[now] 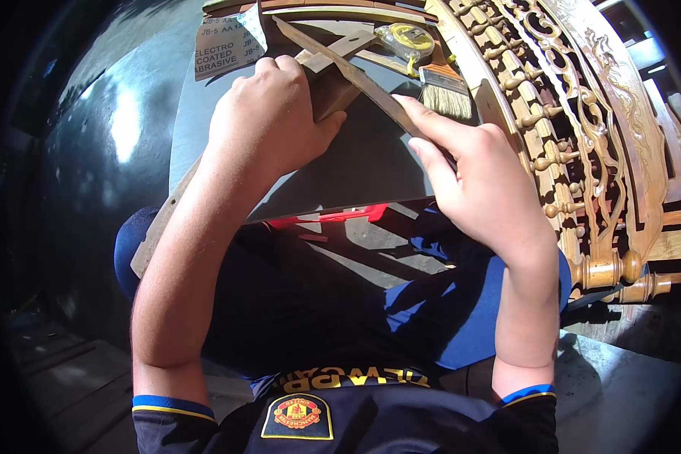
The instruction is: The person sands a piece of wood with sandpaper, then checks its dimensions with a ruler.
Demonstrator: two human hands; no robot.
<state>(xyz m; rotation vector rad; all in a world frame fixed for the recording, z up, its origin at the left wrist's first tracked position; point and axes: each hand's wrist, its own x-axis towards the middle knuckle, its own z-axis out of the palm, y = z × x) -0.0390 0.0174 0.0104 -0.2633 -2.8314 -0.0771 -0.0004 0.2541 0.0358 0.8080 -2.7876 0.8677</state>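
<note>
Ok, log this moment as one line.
left hand: grips sanding block | right hand: steadies curved wood strip | nearby: paintbrush, tape measure, sandpaper sheet

Bare wood, grey board and gritty paper

The curved strip under the hands is thin, matt, unvarnished wood; the bench top is smooth, matt grey board. The carved panel is sanded raw wood, the sandpaper sheet brown printed paper backing, the brush pale bristles, the tape measure glossy yellow plastic.
</note>
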